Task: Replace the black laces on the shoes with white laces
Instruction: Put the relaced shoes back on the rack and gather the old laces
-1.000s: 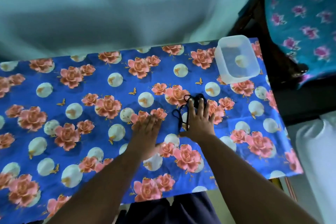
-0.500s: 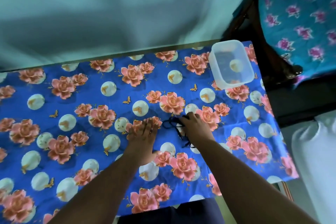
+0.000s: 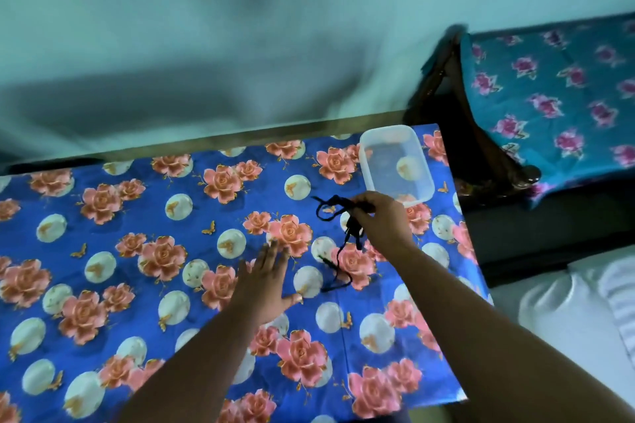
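Right hand (image 3: 383, 221) pinches bunched black laces (image 3: 345, 233), strands dangling toward the floral tablecloth (image 3: 137, 216) below the fingers. Left hand (image 3: 266, 280), fingers straight, lies flat alongside. Clear container (image 3: 395, 161) beyond; pale wall (image 3: 240, 27) behind.

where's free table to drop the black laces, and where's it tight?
Free: the tablecloth left of the flat left hand, out to the table's left edge, and the near strip between the forearms. Tight: the far right corner, where the right hand holds the black laces beside the clear plastic container.
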A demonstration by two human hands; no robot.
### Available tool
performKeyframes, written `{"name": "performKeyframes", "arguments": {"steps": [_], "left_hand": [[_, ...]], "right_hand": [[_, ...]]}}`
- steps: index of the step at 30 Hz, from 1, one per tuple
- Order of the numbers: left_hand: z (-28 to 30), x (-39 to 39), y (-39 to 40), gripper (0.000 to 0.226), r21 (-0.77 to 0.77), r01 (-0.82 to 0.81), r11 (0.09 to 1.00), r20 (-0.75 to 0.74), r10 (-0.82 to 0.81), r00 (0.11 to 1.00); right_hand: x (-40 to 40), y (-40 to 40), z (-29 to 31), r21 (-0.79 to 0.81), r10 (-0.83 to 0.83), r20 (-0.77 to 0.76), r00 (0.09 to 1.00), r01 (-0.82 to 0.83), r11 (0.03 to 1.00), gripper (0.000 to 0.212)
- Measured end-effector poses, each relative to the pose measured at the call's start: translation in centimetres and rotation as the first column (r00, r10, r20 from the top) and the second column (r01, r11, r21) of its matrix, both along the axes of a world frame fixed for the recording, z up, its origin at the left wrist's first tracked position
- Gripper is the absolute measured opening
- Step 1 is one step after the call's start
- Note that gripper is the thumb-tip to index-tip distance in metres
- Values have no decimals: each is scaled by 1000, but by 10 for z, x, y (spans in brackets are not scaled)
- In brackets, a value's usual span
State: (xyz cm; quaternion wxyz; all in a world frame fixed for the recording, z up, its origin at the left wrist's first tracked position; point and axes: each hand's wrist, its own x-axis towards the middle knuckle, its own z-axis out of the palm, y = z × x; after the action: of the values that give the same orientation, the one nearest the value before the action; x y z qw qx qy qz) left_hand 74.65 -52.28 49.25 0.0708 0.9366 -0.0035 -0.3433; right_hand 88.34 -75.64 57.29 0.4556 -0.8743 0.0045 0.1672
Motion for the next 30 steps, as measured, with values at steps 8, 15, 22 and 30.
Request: {"name": "performKeyframes", "arguments": {"steps": [8,15,22,30], "left_hand": [[-11,36,-53,107,18,-26,999,-39,27,999],[-26,32,-68,110,59,-21,998,-37,23,999],[-29,29,-69,118,83,28,996,-13,-27,1000],[-32,29,-70,118,79,6,997,-8,-6,1000]], "right_hand": [[115,-56,21,-257,-21,236,972,83,963,14],[121,-61,-41,-589,199,8,980,-156,793,35],[61,-26,-57,-817,670,206,713,-252,519,42],[32,-4,-89,-961,857,-231,461,-248,-126,18]]}}
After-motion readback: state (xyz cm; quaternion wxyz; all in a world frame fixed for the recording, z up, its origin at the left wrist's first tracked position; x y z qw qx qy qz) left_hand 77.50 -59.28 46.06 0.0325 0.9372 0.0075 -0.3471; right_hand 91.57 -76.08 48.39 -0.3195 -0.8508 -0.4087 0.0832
